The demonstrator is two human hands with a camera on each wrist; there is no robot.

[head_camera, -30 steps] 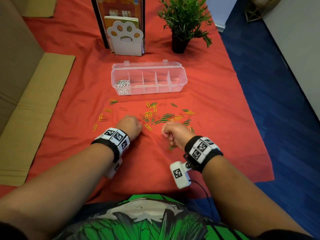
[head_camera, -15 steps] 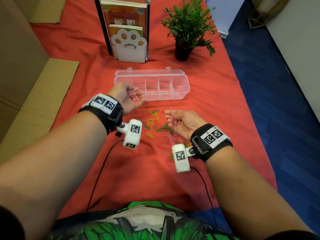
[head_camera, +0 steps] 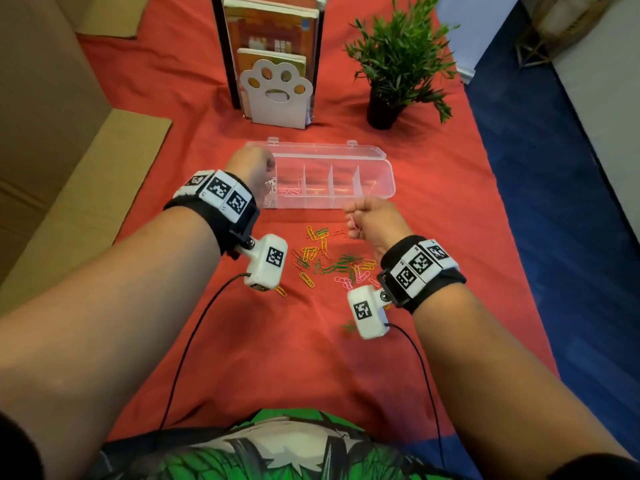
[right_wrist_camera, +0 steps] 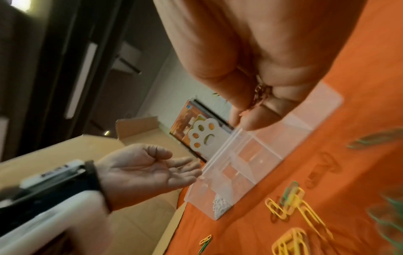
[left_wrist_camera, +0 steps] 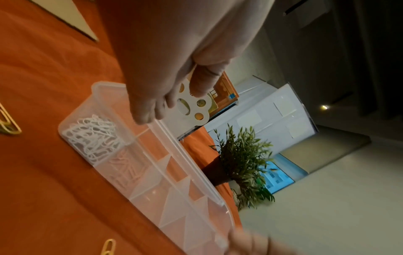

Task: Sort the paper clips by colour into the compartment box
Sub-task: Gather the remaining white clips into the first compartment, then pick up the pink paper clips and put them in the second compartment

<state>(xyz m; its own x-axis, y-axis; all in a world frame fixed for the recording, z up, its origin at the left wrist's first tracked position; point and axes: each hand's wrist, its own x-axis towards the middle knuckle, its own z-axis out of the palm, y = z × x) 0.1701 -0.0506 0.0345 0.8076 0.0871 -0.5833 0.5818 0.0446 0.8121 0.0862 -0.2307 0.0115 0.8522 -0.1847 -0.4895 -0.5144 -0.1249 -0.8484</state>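
Observation:
The clear compartment box (head_camera: 390,188) lies open on the red cloth. White clips (left_wrist_camera: 91,138) fill its left end compartment, and pink clips (left_wrist_camera: 124,167) lie in the second. My left hand (head_camera: 256,168) hovers over that left end, palm up, with straight fingers (right_wrist_camera: 185,170) and nothing in it. My right hand (head_camera: 360,220) is just in front of the box's right half. Its curled fingers (right_wrist_camera: 257,119) pinch a bunch of pink clips (right_wrist_camera: 260,94). Loose yellow, green, pink and orange clips (head_camera: 325,258) lie scattered between the box and me.
A paw-shaped bookend with books (head_camera: 277,91) and a potted plant (head_camera: 394,64) stand behind the box. Flat cardboard (head_camera: 69,202) lies along the left. The cloth's right edge (head_camera: 502,188) drops to a blue floor. Cables trail from both wrist cameras.
Both hands rose from the clip pile and moved forward to the box. The pink clips that lay in my left palm are now in the second compartment. My right hand still holds its bunch.

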